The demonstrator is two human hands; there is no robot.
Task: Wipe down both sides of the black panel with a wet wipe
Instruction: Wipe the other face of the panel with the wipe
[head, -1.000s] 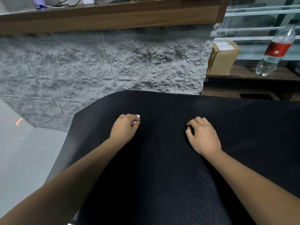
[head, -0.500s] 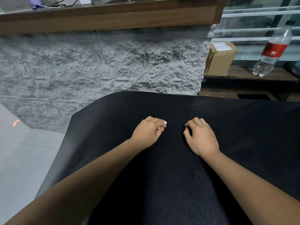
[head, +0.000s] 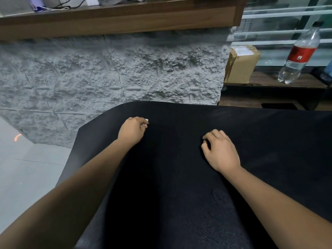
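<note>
A large black panel [head: 179, 177] with a rounded far-left corner lies flat in front of me and fills the lower right of the head view. My left hand [head: 132, 132] sits on it near that corner, fingers curled round a small white wet wipe [head: 145, 122]; only a sliver of the wipe peeks out past the fingertips. My right hand [head: 220, 150] rests on the panel's middle with its fingers curled, fingertips touching the surface, and holds nothing that I can see.
A grey rough stone-textured wall [head: 107, 72] rises just beyond the panel under a wooden counter [head: 116, 17]. At the right a low dark shelf [head: 269, 81] carries a cardboard box [head: 240, 63] and a clear bottle [head: 300, 54] with a red label. Grey tiled floor [head: 27, 168] lies left.
My left hand with the wipe slid right towards the right hand, then back left and a little farther away. My right hand has stayed in place.
</note>
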